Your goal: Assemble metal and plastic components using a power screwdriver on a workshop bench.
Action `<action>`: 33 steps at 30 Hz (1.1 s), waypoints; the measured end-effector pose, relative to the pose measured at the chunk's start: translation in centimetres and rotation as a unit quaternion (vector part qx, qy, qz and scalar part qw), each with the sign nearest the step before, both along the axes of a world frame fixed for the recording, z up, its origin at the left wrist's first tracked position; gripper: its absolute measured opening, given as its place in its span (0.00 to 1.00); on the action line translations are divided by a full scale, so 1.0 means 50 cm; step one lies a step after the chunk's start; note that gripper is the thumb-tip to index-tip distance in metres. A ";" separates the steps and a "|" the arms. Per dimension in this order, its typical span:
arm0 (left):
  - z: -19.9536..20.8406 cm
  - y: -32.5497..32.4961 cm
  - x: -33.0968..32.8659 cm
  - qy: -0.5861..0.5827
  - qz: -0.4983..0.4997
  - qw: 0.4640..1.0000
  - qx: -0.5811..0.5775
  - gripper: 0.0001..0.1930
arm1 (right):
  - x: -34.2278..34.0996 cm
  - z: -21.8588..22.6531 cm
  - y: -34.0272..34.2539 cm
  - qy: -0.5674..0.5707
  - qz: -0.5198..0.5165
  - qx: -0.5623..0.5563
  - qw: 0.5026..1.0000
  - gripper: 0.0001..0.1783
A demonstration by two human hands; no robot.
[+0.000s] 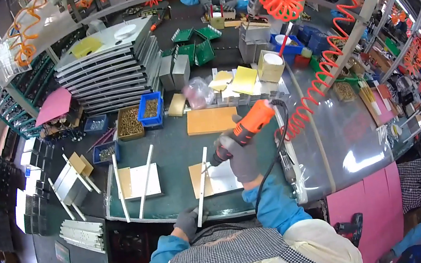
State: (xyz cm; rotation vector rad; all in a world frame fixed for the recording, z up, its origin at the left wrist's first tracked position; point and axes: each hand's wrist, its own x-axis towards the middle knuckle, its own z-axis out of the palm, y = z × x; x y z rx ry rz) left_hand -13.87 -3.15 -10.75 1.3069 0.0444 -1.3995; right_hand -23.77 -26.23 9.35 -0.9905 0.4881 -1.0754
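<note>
Right hand (pixel 241 157), gloved, closed round an orange driver (pixel 245 129) — bit angled down-left onto the upper part of a white strip (pixel 202 186). The strip's long axis runs toward the person, across the near edge of the desk (pixel 170 148); left hand (pixel 188 222) grips its near end. Open desk lies left of the strip.

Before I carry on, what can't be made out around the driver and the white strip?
- Head view: the orange power screwdriver tip and any screw are too small to see.
- The left hand covers the white strip lower end.
- The right hand glove hides its fingers' grip.
- Blue bin contents are blurred.
</note>
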 end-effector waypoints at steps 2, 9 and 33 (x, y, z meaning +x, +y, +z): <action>-0.030 0.002 0.009 -0.026 -0.019 0.999 0.008 0.16 | -0.008 -0.007 0.007 -0.003 -0.016 0.004 1.000 0.40; -0.045 -0.007 0.038 -0.418 -0.033 0.894 0.157 0.22 | -0.030 -0.039 -0.007 -0.056 -0.032 0.026 0.998 0.38; 0.088 -0.057 -0.037 0.221 0.152 0.946 -0.182 0.17 | -0.096 -0.068 0.025 -0.132 0.064 -0.027 0.989 0.38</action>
